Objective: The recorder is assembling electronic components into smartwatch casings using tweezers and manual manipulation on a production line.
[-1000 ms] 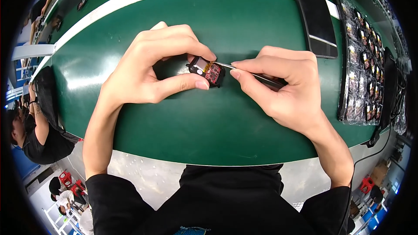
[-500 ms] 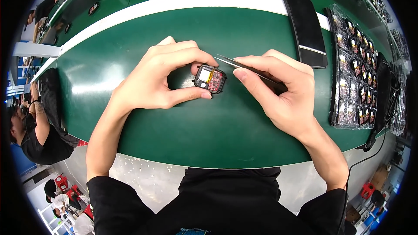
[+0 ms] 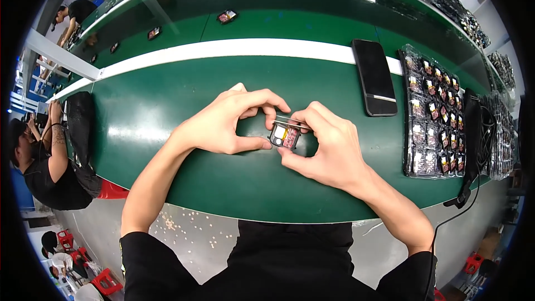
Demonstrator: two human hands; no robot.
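A small black watch-like case [image 3: 285, 136] with a white square part, a yellow strip and a red circuit board is held just over the green table [image 3: 245, 187]. My left hand [image 3: 223, 125] grips its left side, thumb at the lower left corner and fingers curled at the upper left. Metal tweezers [image 3: 291, 123] lie across the upper edge of the case, held by the bent fingers of my right hand [image 3: 331, 147]. The right thumb touches the lower right of the case. The tweezer tips are near my left fingertips; what they touch is too small to tell.
At the right stands a clear plastic tray [image 3: 411, 159] with many similar cases, beside a black strap and cable [image 3: 473, 134]. A black slab-shaped device [image 3: 374, 81] lies against the white rail [image 3: 245, 47]. Beyond it sit several cases [image 3: 227, 17]. A person [image 3: 50, 159] is at far left.
My right hand has come in to the case, its thumb now touching it and the tweezers across its top edge. The view has shifted, so more of the far side shows.
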